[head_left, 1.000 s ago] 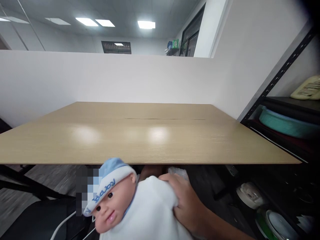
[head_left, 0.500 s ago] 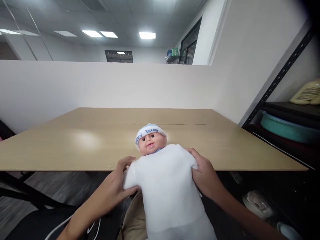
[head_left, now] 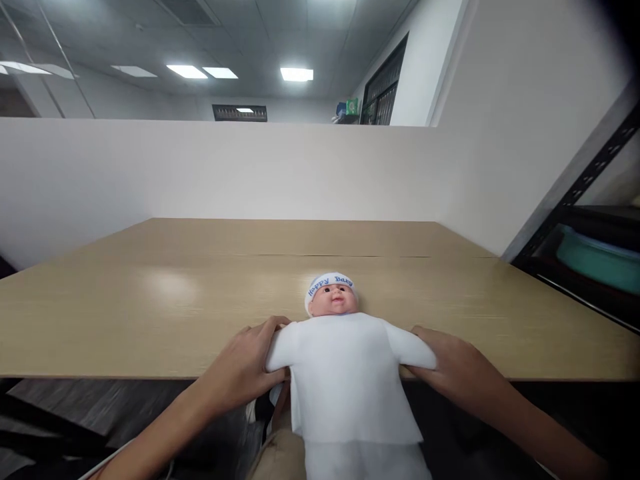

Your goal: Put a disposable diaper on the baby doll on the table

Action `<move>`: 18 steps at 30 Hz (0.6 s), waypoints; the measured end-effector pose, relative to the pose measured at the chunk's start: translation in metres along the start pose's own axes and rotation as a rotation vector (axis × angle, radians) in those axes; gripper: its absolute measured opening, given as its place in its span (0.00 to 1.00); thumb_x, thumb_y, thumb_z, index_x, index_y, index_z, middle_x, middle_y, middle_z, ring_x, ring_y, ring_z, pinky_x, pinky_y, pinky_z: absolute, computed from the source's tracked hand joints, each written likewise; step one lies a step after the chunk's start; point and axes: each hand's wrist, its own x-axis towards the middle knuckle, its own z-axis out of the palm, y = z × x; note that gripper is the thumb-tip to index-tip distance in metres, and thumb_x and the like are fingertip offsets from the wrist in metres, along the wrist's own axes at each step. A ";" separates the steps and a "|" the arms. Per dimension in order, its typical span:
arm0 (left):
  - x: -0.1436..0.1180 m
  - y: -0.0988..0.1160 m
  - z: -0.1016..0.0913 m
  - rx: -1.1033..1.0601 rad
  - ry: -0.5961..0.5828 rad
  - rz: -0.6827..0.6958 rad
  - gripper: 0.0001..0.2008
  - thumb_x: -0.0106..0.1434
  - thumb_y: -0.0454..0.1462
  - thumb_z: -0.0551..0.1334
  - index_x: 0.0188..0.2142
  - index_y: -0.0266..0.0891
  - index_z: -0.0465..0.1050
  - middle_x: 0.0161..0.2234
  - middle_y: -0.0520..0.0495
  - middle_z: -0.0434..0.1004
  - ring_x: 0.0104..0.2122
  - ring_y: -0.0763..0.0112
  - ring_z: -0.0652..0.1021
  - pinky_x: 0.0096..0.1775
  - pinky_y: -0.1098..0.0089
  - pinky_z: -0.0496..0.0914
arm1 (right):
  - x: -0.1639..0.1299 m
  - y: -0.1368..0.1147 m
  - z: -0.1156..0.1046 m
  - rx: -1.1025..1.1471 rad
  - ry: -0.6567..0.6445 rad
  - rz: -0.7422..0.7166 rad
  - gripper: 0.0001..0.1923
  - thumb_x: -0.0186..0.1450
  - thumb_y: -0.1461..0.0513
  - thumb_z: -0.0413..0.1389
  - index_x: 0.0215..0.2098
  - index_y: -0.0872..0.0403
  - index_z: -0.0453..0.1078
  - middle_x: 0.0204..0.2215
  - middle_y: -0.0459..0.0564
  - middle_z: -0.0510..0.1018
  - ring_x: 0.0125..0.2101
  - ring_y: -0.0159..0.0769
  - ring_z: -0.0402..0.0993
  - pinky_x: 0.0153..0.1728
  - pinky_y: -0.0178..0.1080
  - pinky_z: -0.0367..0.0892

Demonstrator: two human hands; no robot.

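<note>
The baby doll [head_left: 345, 373] is lying face up across the near edge of the wooden table [head_left: 150, 313], at about 6 o'clock in the view. Its capped head [head_left: 331, 298] and shoulders are resting on the tabletop, while the white-clad body is hanging off the edge toward the person. Judging from this, the doll is reaching the table but is not yet fully on it: only the upper part is being supported by the surface, and the lower body, running out of view at the bottom, is left to bring up.

The left hand [head_left: 245, 363] is wrapping around the doll's arm at 9 o'clock from the chest, fingers [head_left: 273, 328] curled over the white sleeve and clenching it. The right hand [head_left: 457, 370] is doing the same at 3 o'clock, fingers closed over the other sleeve, knuckles up. Both hands are sitting right at the table's edge, touching the doll and holding it between them.

At 3 o'clock in the view a dark metal shelf [head_left: 575, 213] is carrying a teal basin [head_left: 600, 257], well apart from the doll.
</note>
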 end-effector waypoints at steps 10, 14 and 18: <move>0.023 -0.065 0.003 0.129 0.044 -0.182 0.25 0.71 0.63 0.63 0.47 0.46 0.73 0.42 0.43 0.85 0.41 0.49 0.84 0.38 0.62 0.69 | 0.033 0.046 0.029 0.155 0.189 -0.016 0.22 0.71 0.39 0.61 0.53 0.40 0.80 0.49 0.54 0.87 0.46 0.59 0.84 0.45 0.53 0.78; 0.047 -0.083 0.003 0.130 0.096 -0.197 0.27 0.71 0.65 0.63 0.47 0.45 0.74 0.43 0.42 0.84 0.43 0.49 0.83 0.41 0.60 0.70 | 0.064 0.053 0.034 0.192 0.131 -0.015 0.22 0.73 0.38 0.59 0.52 0.43 0.78 0.48 0.53 0.87 0.45 0.55 0.84 0.44 0.50 0.77; 0.079 -0.103 0.001 0.141 0.127 -0.170 0.28 0.71 0.65 0.62 0.46 0.44 0.74 0.44 0.42 0.84 0.44 0.49 0.82 0.42 0.59 0.70 | 0.107 0.050 0.037 0.186 0.088 -0.039 0.23 0.74 0.38 0.57 0.50 0.46 0.77 0.44 0.52 0.87 0.43 0.51 0.83 0.43 0.47 0.75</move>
